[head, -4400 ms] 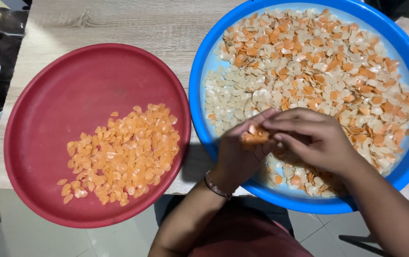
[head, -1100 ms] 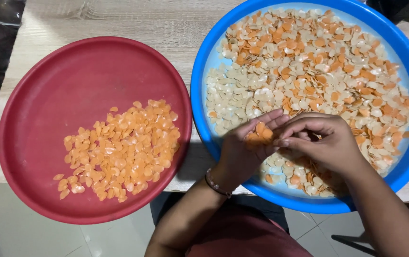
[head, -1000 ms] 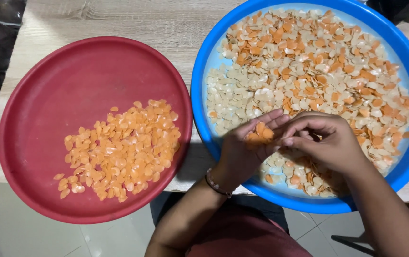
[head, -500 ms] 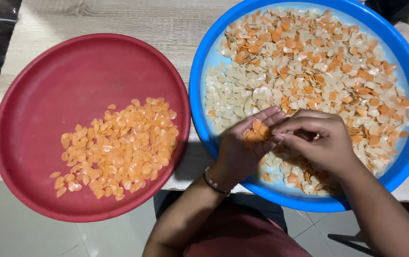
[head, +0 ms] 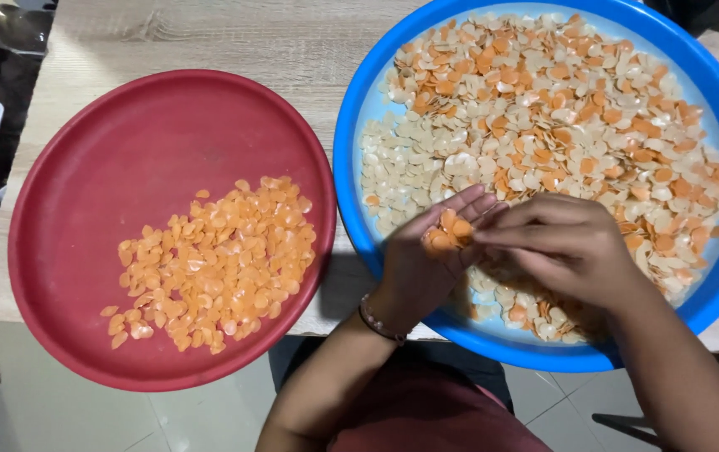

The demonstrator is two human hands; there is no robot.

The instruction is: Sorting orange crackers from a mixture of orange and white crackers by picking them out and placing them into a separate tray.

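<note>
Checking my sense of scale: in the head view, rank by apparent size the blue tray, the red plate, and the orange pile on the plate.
1. blue tray, partly cropped
2. red plate
3. orange pile

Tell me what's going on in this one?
A person sits at a wooden table sorting small flat pieces by colour. The left hand is cupped over the blue tray with a few orange pieces in its palm; the right hand rests its fingertips beside them. The blue tray holds mixed orange and pale pieces. The red tray holds an orange-only pile.
</note>
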